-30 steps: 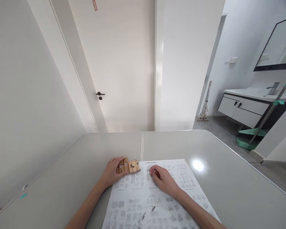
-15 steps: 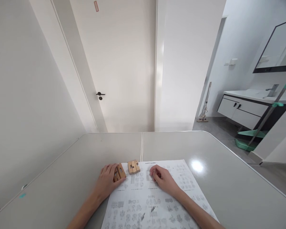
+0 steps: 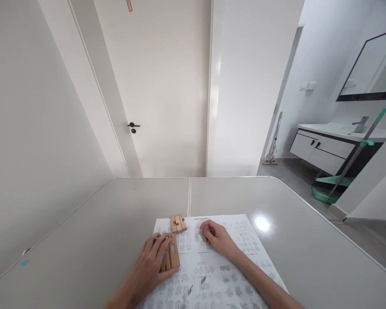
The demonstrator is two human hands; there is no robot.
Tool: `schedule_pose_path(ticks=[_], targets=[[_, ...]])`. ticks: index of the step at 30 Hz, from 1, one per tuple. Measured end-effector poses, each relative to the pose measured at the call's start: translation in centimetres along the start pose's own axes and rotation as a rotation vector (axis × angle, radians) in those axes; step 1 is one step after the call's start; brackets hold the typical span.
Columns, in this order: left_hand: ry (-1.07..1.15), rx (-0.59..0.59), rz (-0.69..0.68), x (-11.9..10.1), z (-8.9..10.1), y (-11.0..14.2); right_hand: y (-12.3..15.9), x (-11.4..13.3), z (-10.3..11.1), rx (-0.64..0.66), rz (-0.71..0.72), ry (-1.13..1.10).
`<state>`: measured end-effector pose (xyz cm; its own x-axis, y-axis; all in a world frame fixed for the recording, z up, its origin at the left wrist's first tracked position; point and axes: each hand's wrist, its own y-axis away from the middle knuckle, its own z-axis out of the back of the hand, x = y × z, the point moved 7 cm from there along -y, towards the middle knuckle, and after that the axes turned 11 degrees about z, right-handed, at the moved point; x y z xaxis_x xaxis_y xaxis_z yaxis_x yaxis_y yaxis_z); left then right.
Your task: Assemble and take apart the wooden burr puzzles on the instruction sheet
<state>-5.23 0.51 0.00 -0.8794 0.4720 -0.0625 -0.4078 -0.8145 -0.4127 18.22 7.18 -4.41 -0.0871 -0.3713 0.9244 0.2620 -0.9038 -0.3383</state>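
Observation:
My left hand [image 3: 156,259] lies over slotted wooden puzzle pieces [image 3: 173,254], its fingers across the top and its thumb along the near side. These pieces rest on the left part of a printed paper sheet [image 3: 212,257], partly covered by the hand. Just beyond them, near the sheet's far edge, stands a small cluster of notched wooden blocks [image 3: 178,223], touched by neither hand. My right hand [image 3: 216,235] rests on the sheet right of the cluster, fingers curled in loosely, with nothing visible in them.
The sheet lies on a grey table [image 3: 141,201] with a seam down its middle. A closed door [image 3: 167,107] stands behind it. Off to the right are a sink cabinet [image 3: 324,141], a mop [image 3: 273,146] and a green dustpan [image 3: 324,195].
My left hand has brought the slotted wooden pieces nearer to me and slightly right, turning them. The notched blocks and my right hand stay about where they were; the view shifts a little.

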Motion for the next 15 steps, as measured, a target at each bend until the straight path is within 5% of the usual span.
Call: schedule_pose_path(ticks=[9, 15], targets=[[0.343, 0.176, -0.195, -9.9, -3.1, -4.2, -0.4, -0.6, 1.1, -0.162, 0.009, -0.011], [0.408, 0.199, -0.117, -11.9, -5.4, -8.2, -0.5, 0.0, 3.3, -0.227, 0.021, 0.151]])
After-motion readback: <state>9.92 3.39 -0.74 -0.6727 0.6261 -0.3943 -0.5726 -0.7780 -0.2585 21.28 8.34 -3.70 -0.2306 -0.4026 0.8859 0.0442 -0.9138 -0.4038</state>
